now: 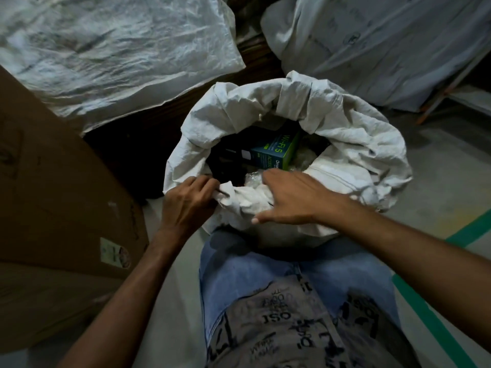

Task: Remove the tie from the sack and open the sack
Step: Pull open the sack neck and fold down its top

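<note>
The sack [345, 144] stands on the floor [438, 181] right against the person's knees. Its mouth already gapes, with the rim rolled outward all round the far side. A green box [276, 152] and some clear wrapping show inside. No tie can be seen; in this dim light it may be off, or buried in the bunched cloth at the near edge.

That near edge is the part left to do. The left hand [190, 200] has its grip closed on a crumpled fold of the rim, fingers curled round the cloth. The right hand [292, 200] lies flat and spread over the same bunch, fingers stretched toward the opening and thumb out to the side, holding nothing.

To finish well, I would draw the gathered fold toward the body and turn it down over the outside, matching the roll on the far rim. The right hand should smooth the cloth sideways as the left pulls, so the fold spreads rather than bunches tighter. Work low and evenly, or the sack could tip toward the cardboard carton [53, 195].
</note>
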Tool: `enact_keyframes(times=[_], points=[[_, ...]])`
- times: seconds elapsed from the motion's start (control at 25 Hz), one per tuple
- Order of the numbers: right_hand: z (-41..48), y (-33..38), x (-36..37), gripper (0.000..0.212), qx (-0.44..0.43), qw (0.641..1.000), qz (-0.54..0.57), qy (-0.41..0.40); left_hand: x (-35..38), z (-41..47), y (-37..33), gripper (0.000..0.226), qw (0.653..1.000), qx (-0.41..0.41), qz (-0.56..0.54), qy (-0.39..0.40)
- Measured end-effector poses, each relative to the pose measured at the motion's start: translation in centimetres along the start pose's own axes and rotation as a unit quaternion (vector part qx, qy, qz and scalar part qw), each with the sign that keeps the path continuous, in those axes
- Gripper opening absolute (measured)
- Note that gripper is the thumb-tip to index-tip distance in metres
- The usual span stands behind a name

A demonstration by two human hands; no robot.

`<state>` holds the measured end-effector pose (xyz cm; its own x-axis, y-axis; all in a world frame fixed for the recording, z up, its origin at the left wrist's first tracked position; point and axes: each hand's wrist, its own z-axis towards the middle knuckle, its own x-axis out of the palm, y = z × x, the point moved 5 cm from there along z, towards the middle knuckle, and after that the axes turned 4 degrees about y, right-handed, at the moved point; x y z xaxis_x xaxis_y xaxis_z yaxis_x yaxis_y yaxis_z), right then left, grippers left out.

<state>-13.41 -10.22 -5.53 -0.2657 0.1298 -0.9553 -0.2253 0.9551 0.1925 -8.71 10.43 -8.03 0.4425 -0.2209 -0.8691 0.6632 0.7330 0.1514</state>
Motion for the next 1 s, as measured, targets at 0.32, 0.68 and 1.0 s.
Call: enact_keyframes(times=[0.32,0.68,1.0], points=[[0.3,3.0,3.5,0.02,-0.04,0.948,-0.139,-0.283,0.8,-1.1,2.7,0.018,0.818,-0.312,-0.483,0.028],[-3.1,4.6,5.9,0.015,-0.024,0.967,-0.135,-0.214,4.7,-0.9,5.3,0.075,0.77,-0.525,-0.342,0.118],[2.6,5.3,-0.6,0.046,-0.089,0.982,-0.093,-0.139,5.2,3.4,9.1,0.043,0.486,-0.472,-0.733,-0.062]])
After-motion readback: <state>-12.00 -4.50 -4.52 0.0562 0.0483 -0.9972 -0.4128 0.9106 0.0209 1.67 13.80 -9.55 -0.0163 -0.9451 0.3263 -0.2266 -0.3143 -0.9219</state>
